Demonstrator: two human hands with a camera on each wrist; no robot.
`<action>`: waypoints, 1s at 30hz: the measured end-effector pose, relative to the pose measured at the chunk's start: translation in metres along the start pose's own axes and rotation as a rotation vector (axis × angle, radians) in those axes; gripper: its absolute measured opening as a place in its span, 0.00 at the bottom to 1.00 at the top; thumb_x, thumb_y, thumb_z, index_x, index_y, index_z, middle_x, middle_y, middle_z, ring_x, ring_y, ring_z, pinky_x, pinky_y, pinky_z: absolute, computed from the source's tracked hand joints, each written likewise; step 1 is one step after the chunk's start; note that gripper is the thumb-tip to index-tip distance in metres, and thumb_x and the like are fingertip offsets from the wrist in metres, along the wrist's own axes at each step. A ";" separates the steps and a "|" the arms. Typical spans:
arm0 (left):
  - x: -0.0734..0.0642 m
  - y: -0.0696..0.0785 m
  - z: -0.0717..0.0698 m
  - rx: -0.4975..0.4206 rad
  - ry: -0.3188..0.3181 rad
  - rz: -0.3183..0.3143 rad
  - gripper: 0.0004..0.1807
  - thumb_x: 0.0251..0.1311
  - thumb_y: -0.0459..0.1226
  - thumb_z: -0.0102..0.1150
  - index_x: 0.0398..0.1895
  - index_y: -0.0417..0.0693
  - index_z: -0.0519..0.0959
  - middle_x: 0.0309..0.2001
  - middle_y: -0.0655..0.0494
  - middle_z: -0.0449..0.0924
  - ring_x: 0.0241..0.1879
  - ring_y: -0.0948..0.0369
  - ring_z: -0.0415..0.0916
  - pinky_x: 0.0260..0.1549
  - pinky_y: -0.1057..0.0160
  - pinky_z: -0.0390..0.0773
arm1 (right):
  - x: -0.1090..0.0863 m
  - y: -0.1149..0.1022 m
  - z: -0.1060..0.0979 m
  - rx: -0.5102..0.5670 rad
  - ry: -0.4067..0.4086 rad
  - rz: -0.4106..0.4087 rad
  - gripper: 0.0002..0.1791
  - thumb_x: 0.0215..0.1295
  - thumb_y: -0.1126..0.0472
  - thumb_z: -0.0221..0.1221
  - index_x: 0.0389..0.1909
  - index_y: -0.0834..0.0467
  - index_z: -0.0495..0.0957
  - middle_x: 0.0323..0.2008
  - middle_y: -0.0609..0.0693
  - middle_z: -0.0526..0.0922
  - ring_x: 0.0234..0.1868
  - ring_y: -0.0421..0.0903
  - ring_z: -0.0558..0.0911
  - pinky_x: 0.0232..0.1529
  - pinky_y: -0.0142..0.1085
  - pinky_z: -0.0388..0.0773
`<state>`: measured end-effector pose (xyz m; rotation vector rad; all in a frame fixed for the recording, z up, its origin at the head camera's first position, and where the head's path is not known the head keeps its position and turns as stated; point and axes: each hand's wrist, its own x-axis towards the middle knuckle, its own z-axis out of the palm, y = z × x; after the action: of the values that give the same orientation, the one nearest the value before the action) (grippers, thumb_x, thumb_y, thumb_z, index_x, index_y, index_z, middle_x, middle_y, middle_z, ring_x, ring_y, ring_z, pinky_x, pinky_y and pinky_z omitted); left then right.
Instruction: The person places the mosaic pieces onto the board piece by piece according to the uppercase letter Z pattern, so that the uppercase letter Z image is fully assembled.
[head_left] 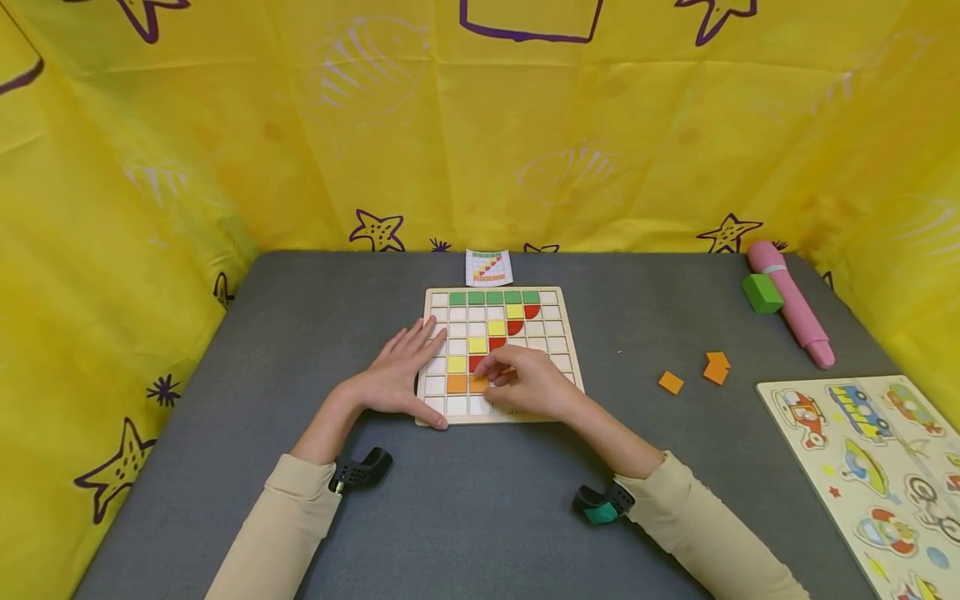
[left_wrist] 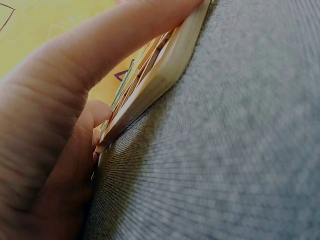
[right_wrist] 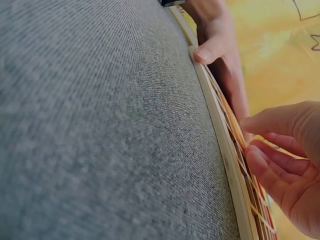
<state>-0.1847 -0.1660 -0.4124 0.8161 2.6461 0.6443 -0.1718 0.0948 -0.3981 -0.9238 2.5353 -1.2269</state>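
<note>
A wooden grid board (head_left: 571, 367) lies on the table with coloured tiles in its cells. Green tiles (head_left: 494, 297) run along the top row, and yellow tiles (head_left: 477, 344) and red tiles (head_left: 532, 312) step diagonally down to the left. My left hand (head_left: 397, 371) rests on the board's left edge, fingers spread and thumb (left_wrist: 125, 30) on the near corner. Over the lower rows, my right hand (head_left: 528, 382) pinches an orange tile (head_left: 477, 384) at the second cell of an orange row, beside another orange tile (head_left: 456, 383). The right hand covers cells beneath it.
A small pattern card (head_left: 488, 268) stands behind the board. Loose orange tiles (head_left: 671, 382) lie to the right. Farther right are a green block (head_left: 762, 294), a pink cylindrical object (head_left: 798, 312) and a picture puzzle board (head_left: 832, 454). Yellow cloth (head_left: 480, 125) hangs around the grey table (head_left: 480, 517).
</note>
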 end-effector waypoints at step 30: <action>0.000 -0.001 0.000 -0.003 0.007 0.032 0.73 0.36 0.68 0.71 0.78 0.44 0.40 0.78 0.46 0.26 0.75 0.49 0.23 0.69 0.44 0.32 | -0.085 0.049 -0.084 -0.147 0.208 0.252 0.12 0.61 0.62 0.66 0.46 0.57 0.83 0.38 0.49 0.83 0.39 0.47 0.79 0.44 0.43 0.79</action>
<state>-0.1854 -0.1667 -0.4125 0.8590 2.6430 0.6600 -0.1606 0.2234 -0.3898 -0.5016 2.8285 -1.1248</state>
